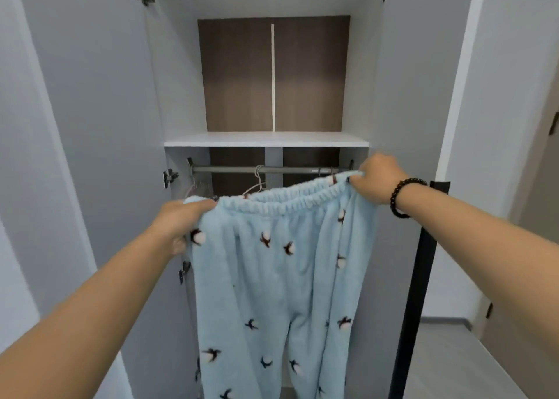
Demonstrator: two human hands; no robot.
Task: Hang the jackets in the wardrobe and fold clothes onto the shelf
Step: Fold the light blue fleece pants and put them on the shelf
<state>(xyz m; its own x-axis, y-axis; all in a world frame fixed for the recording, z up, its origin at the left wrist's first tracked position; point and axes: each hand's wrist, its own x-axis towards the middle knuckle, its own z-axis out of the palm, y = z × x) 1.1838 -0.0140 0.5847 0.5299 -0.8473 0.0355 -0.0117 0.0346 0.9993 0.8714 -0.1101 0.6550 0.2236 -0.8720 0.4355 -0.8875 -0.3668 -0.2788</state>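
Trousers (272, 277): held up by the waistband in front of the open wardrobe, legs hanging free below the fingers, probably so they can be squared for folding.
Left hand (178, 226): fingers curled, one waistband corner gripped.
Right hand (375, 180): fingers pinched on the other corner.
Shelf (266, 140): above and beyond the fingers.
Rail (242, 169): just behind, hangers carried.

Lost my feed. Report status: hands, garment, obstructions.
Both hands gripping: left hand and right hand hold the waistband. Blue fleece trousers hang unfolded before the wardrobe. Shelf bare, nothing blocking.
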